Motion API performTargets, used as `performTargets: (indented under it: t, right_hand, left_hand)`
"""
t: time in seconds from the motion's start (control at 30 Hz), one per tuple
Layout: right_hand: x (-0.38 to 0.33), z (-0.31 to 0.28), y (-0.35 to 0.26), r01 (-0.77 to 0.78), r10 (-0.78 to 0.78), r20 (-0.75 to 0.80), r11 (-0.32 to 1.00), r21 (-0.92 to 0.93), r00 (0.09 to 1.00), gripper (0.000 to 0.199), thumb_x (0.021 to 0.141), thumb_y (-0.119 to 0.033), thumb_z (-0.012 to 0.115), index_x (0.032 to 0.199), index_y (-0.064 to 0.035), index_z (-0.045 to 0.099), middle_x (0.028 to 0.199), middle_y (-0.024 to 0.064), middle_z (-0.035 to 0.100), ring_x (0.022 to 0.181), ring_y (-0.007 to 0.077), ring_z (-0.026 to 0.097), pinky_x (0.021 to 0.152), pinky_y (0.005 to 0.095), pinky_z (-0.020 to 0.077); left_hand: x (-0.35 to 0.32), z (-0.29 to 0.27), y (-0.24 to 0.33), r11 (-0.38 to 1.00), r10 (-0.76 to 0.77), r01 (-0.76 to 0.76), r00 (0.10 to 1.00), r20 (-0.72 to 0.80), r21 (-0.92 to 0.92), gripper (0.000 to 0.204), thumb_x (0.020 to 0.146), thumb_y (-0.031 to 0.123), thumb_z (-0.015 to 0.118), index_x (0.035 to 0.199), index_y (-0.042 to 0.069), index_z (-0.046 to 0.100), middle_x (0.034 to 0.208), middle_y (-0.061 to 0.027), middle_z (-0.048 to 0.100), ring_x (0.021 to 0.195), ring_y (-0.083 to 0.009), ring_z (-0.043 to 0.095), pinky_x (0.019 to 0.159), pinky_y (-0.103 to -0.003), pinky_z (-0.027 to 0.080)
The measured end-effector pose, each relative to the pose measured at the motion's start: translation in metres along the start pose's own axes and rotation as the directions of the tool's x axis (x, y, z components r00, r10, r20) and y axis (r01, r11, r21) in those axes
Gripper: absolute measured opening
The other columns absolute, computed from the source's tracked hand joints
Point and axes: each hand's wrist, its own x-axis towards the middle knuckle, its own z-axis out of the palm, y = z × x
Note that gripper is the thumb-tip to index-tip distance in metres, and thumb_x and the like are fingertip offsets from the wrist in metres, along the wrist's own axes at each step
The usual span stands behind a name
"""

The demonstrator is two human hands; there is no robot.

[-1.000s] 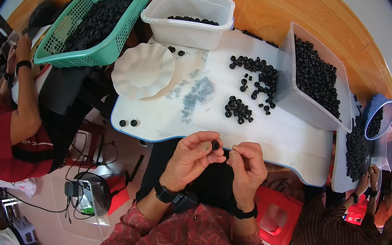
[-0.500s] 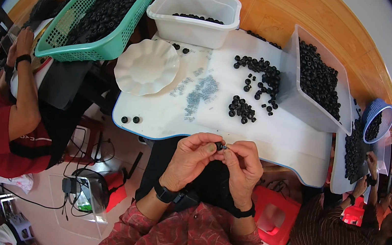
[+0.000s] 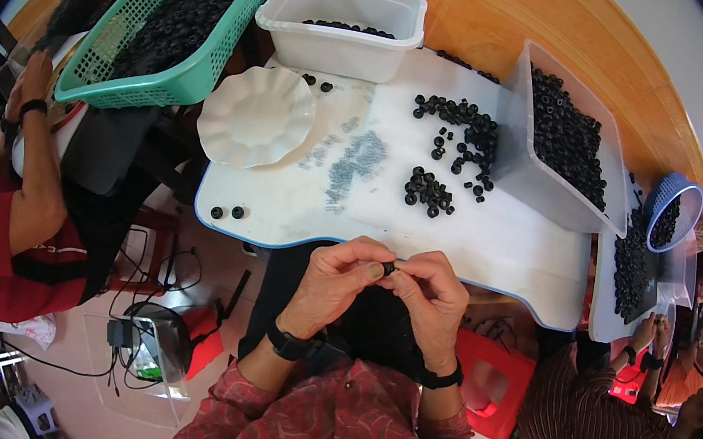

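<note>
Component (image 3: 388, 269), black and bead-like, pinched in the left hand (image 3: 333, 276) just off the white table (image 3: 506, 259); right hand (image 3: 430, 294), fingers drawn together, touches it, its own grip indiscernible.

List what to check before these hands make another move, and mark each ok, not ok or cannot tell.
1. Small black part pinched by the left hand: ok.
2. Right hand brought up to that part: ok.
3. Anything else between the right fingertips: cannot tell, fingers hide it.
4. Scalloped white plate apart from both hands: ok.
5. Loose black parts all in one pile: not ok, two sit by the near-left edge of the table.
</note>
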Motion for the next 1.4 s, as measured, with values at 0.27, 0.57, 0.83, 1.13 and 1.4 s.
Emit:
performTargets:
  t: [0.27,0.57,0.83,1.13,1.4]
  right_hand:
    - [0.004,-0.016,-0.001,-0.326,0.281,0.238,0.928,0.178,0.93,0.007,0.086,0.0,0.071,0.089,0.0001,0.065,0.08,0.0053,0.066,0.073,0.0098,0.063,0.063,0.021,0.0483]
    - [0.0,-0.018,0.008,-0.484,0.466,0.13,0.839,0.249,0.875,0.009,0.087,-0.006,0.071,0.091,-0.0009,0.066,0.078,0.0041,0.067,0.064,0.0063,0.057,0.058,0.019,0.0444]
    - [-0.001,-0.013,0.01,-0.46,0.455,0.077,0.859,0.224,0.887,0.011,0.089,-0.01,0.069,0.094,-0.0008,0.066,0.077,0.0025,0.067,0.063,0.0051,0.057,0.058,0.0184,0.0447]
    - [0.007,-0.015,0.004,-0.453,0.451,0.042,0.89,0.055,0.892,0.011,0.088,-0.01,0.069,0.093,-0.0009,0.065,0.076,0.0012,0.065,0.062,0.0049,0.055,0.057,0.0191,0.0441]
    - [0.035,-0.042,0.04,-0.076,-0.056,-0.249,0.867,-0.492,0.967,0.009,0.089,-0.005,0.066,0.095,0.0019,0.065,0.078,0.0013,0.063,0.064,0.0058,0.057,0.058,0.0208,0.0456]
  left_hand:
    - [-0.004,-0.014,-0.001,0.991,-0.04,0.025,0.993,0.107,0.134,0.018,0.09,-0.005,0.06,0.107,-0.006,0.067,0.101,-0.0115,0.064,0.087,-0.0191,0.066,0.08,-0.03,0.056]
    - [-0.004,-0.014,-0.008,0.979,-0.173,0.164,0.983,0.063,0.125,0.018,0.094,0.004,0.062,0.11,-0.002,0.065,0.098,-0.01,0.065,0.083,-0.017,0.065,0.076,-0.029,0.056]
    - [-0.004,-0.015,-0.015,0.986,-0.166,0.167,0.986,0.023,-0.025,0.021,0.095,0.004,0.059,0.114,-0.003,0.063,0.103,-0.0127,0.068,0.087,-0.0166,0.068,0.079,-0.03,0.058]
    - [-0.003,-0.018,-0.029,0.978,-0.176,0.173,0.984,-0.012,-0.118,0.022,0.096,0.003,0.057,0.116,-0.004,0.061,0.099,-0.0109,0.067,0.086,-0.0167,0.067,0.078,-0.032,0.059]
    - [-0.002,-0.019,-0.026,0.961,-0.183,0.169,0.982,-0.047,-0.219,0.021,0.096,0.004,0.058,0.115,-0.004,0.062,0.1,-0.0109,0.066,0.086,-0.0164,0.065,0.076,-0.032,0.059]
